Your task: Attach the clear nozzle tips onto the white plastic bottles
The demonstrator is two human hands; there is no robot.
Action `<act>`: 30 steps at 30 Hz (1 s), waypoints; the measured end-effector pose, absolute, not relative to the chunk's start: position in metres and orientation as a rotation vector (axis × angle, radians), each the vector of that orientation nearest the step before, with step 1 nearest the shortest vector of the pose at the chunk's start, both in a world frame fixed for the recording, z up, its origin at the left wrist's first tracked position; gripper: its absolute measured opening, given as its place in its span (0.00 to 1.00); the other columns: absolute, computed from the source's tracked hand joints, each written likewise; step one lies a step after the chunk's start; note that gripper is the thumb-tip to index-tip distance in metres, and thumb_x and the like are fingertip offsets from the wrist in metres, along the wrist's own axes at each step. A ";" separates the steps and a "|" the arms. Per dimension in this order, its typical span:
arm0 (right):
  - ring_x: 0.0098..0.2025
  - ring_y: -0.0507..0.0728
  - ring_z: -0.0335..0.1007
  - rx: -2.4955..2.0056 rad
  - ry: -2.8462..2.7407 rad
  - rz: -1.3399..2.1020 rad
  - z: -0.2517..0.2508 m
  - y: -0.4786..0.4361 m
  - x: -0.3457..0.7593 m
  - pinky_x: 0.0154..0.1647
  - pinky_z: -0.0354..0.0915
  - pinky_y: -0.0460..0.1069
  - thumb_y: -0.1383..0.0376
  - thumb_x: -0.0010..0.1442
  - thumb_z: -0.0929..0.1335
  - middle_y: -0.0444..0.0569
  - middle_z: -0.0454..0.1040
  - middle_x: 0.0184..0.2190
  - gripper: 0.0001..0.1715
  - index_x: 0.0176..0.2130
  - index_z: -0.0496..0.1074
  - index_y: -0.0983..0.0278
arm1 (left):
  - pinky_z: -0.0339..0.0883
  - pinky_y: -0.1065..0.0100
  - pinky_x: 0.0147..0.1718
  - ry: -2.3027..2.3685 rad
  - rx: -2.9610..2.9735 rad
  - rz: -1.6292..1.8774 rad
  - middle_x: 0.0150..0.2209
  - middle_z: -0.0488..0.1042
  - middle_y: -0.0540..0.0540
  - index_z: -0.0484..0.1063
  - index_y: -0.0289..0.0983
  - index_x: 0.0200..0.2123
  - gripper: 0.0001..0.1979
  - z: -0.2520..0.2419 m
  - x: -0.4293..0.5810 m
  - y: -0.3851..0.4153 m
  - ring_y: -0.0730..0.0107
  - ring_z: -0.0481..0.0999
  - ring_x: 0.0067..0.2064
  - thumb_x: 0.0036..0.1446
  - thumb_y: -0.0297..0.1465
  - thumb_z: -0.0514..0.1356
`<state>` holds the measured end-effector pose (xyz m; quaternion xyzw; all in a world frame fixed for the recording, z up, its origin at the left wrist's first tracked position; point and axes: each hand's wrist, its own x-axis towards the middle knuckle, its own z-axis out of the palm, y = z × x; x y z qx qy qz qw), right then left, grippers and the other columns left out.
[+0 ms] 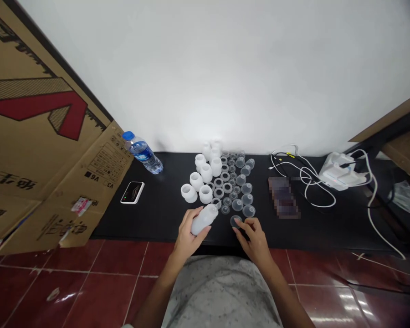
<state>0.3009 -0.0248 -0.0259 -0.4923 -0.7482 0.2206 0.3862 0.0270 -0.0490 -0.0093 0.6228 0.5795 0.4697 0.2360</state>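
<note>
carefully, we note that our left hand [187, 232] is curled around a white bottle [202, 221], thumb on one side and fingers on the other, holding it tilted above the near part of the black tabletop [164, 212], while our right hand [256, 238] pinches a clear cap [236, 222] at its near side; whether that cap is lifted or resting, we cannot tell. the likeliest trouble, we judge, is a slip: the cap looks thin and smooth, only our fingertips have it, and the table's front edge is near, so a loose pinch could send it to the floor. a careless swing of the left wrist could also knock the standing white bottles [206, 173] into one another, since they crowd just beyond it, or scatter the flat rings [227, 187] and small clear stoppers [227, 201] beside them. the domed caps [247, 199] along the right of the group might roll if bumped. around us, a plain white wall [225, 77] backs the table, red tiles [105, 282] lie below, and a large cardboard box [51, 150] stands at the left, near a water bottle [144, 156] and a small white device [132, 192]; off to the right, white cables [323, 206] loop beside a blurred-out dark object [283, 198].
</note>
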 end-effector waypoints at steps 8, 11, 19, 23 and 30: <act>0.32 0.54 0.74 -1.104 -1.808 0.764 -0.011 -0.016 0.285 0.40 0.78 0.52 0.60 0.75 0.70 0.54 0.79 0.48 0.09 0.52 0.79 0.58 | 0.78 0.58 0.51 1.495 1.473 1.468 0.50 0.82 0.41 0.76 0.41 0.51 0.22 -0.010 0.023 -0.043 0.55 0.84 0.51 0.59 0.41 0.75; 0.33 0.54 0.75 -1.127 -1.804 0.762 -0.013 -0.016 0.286 0.39 0.79 0.52 0.57 0.72 0.73 0.54 0.77 0.49 0.13 0.53 0.80 0.57 | 0.80 0.59 0.48 1.442 1.275 1.532 0.49 0.84 0.41 0.73 0.40 0.54 0.28 -0.008 0.019 -0.042 0.55 0.86 0.49 0.57 0.44 0.77; 0.31 0.56 0.73 -1.193 -1.820 0.778 -0.015 -0.017 0.287 0.37 0.74 0.50 0.53 0.72 0.73 0.45 0.74 0.31 0.14 0.51 0.79 0.59 | 0.79 0.56 0.55 1.430 1.151 1.580 0.56 0.83 0.36 0.72 0.38 0.65 0.33 -0.009 0.015 -0.041 0.51 0.86 0.54 0.64 0.50 0.70; 0.31 0.56 0.75 -1.247 -1.665 0.821 -0.018 -0.015 0.290 0.37 0.74 0.50 0.51 0.72 0.73 0.44 0.75 0.30 0.17 0.50 0.76 0.60 | 0.78 0.56 0.58 1.460 1.137 1.554 0.57 0.82 0.37 0.72 0.40 0.67 0.34 -0.012 0.016 -0.041 0.51 0.85 0.56 0.64 0.50 0.70; 0.28 0.56 0.76 -1.244 -1.430 0.969 -0.016 -0.011 0.294 0.29 0.73 0.49 0.47 0.70 0.73 0.44 0.77 0.29 0.20 0.47 0.74 0.60 | 0.79 0.58 0.56 1.373 1.161 1.562 0.57 0.80 0.38 0.71 0.42 0.63 0.29 -0.015 0.020 -0.043 0.57 0.84 0.55 0.64 0.44 0.72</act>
